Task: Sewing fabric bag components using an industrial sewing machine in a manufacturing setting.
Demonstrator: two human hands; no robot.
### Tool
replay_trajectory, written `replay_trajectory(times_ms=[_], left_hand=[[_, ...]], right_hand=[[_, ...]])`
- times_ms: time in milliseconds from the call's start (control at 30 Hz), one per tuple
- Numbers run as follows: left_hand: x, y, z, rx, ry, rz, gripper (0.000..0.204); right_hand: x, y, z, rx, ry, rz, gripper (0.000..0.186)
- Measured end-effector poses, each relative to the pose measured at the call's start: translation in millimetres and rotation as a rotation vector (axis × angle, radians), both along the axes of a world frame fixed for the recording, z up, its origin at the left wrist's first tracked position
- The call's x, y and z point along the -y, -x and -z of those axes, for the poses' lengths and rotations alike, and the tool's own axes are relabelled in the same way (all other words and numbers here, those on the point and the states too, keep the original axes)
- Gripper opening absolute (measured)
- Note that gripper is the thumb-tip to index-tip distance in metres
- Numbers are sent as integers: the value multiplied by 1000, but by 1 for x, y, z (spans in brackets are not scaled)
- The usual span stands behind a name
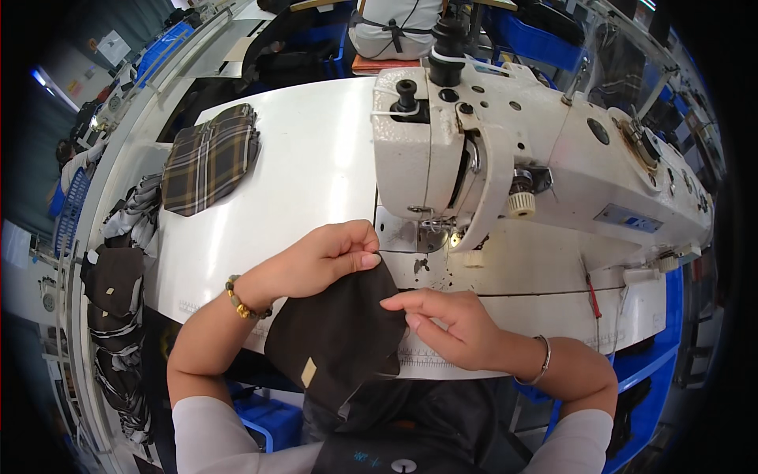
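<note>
My left hand pinches the upper corner of a dark brown fabric piece just in front of the presser foot of a white sewing machine. The piece hangs over the table's front edge and has a small pale label. My right hand holds the fabric's right edge between forefinger and thumb. The fabric is apart from the needle area.
A plaid fabric stack lies on the white table at the upper left. Bundled dark pieces hang along the left side. Blue bins sit below right. A red-handled tool lies right. Another person is far left.
</note>
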State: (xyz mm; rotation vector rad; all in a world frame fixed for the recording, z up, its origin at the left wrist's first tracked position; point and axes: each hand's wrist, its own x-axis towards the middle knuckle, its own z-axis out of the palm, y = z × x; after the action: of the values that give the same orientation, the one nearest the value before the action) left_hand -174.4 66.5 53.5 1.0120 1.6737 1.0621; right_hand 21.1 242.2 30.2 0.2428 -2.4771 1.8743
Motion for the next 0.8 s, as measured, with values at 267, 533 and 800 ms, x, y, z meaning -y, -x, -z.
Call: replay_trajectory(times_ms=[267,533,800], left_hand=[[-31,23,-21,-190,167,253,13],[-65,16,-3,-549,10,105,15],[-92,43,40,-916,-462,74,29]], right_hand=[[1,15,23,-758,-500,162,33],[-10,25,31,-613,-947,266,26],[-20,29,34,-411,-1209,276,33]])
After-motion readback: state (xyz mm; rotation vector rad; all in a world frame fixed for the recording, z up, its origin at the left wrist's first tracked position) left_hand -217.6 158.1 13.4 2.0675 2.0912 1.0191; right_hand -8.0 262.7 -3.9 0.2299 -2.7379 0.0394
